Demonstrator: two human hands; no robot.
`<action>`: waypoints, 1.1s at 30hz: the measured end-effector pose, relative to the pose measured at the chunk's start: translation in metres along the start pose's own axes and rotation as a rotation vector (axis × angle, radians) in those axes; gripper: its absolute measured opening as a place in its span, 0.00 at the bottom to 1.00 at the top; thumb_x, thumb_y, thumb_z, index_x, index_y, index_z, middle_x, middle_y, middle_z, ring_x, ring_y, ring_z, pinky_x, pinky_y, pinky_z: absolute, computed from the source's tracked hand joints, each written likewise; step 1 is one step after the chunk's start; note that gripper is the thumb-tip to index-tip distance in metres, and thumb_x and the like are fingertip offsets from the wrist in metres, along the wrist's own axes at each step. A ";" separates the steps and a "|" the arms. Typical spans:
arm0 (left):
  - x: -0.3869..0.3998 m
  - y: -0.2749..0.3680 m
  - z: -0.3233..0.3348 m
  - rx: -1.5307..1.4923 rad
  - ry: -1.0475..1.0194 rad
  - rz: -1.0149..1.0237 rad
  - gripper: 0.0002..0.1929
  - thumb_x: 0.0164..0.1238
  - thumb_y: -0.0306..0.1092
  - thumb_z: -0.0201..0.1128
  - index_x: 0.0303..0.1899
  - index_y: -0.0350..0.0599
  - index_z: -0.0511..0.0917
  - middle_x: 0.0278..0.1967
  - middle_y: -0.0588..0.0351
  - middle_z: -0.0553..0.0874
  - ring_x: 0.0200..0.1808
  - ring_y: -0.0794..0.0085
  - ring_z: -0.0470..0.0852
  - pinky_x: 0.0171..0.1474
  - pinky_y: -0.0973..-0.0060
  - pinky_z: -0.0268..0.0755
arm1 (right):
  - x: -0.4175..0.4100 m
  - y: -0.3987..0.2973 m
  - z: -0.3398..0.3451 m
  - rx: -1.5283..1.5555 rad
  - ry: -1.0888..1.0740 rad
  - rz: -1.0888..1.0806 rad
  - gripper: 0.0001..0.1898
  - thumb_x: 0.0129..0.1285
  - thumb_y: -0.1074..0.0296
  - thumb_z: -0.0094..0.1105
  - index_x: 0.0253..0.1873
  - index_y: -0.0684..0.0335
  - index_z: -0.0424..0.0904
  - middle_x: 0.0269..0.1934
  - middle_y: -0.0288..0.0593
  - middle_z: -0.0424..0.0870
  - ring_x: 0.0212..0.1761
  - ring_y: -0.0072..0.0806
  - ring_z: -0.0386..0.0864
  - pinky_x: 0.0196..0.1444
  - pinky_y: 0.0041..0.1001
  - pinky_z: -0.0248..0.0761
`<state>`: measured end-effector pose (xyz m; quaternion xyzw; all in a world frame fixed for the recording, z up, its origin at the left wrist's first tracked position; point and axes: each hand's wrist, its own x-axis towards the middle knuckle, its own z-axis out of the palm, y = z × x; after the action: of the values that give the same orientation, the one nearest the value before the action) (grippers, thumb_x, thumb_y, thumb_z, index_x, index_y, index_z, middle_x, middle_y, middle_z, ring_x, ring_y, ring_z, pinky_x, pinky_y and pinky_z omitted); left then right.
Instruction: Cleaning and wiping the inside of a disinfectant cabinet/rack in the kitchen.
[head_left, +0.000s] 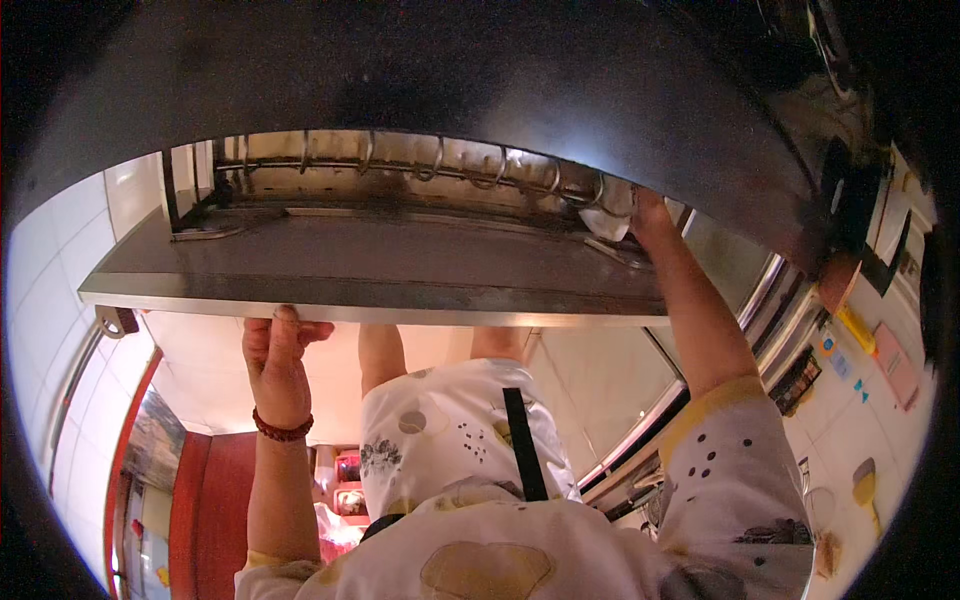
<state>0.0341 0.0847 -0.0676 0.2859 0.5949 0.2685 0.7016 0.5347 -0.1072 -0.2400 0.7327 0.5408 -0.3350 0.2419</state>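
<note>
A dark shelf (390, 251) with a pale metal front edge (450, 315) spans the view before me. My left hand (277, 356) is at this edge with its thumb against it and its other fingers curled below. A beaded bracelet (282, 426) circles that wrist. My right hand (646, 210) reaches in over the right end of the shelf, its fingers mostly hidden by the dark panel (450, 82) above. It holds a white cloth or paper (606, 223), near a row of metal wire loops (439, 161) along the back.
Close overhead, the dark panel fills the upper view. Tiled wall (60, 262) stands at the left, with a red cabinet (217, 495) lower down. On the right wall hang a yellow-handled tool (855, 328), a pink board-like item (895, 367) and a yellow spatula-like utensil (865, 487).
</note>
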 end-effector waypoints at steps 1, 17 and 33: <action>-0.002 0.000 -0.004 0.005 0.017 0.014 0.07 0.67 0.35 0.53 0.41 0.45 0.73 0.32 0.58 0.82 0.30 0.74 0.81 0.37 0.75 0.74 | 0.001 0.013 0.012 0.124 0.026 -0.011 0.33 0.59 0.58 0.54 0.66 0.64 0.51 0.66 0.49 0.53 0.66 0.40 0.55 0.66 0.40 0.49; -0.002 0.001 0.000 -0.002 0.029 0.025 0.06 0.67 0.34 0.52 0.39 0.45 0.73 0.32 0.59 0.81 0.30 0.74 0.82 0.37 0.76 0.74 | -0.025 -0.081 -0.075 0.459 0.548 0.234 0.25 0.58 0.78 0.50 0.61 0.64 0.60 0.59 0.51 0.66 0.59 0.37 0.66 0.60 0.33 0.63; 0.000 -0.002 -0.002 0.046 0.005 0.000 0.07 0.67 0.36 0.53 0.41 0.45 0.73 0.31 0.58 0.82 0.30 0.74 0.81 0.38 0.76 0.73 | 0.020 -0.111 -0.046 1.461 0.187 0.548 0.23 0.66 0.50 0.42 0.57 0.61 0.65 0.55 0.43 0.68 0.55 0.30 0.67 0.55 0.31 0.61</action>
<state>0.0325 0.0836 -0.0687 0.3013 0.6027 0.2556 0.6933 0.4433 -0.0287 -0.2239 0.8385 0.0015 -0.4711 -0.2738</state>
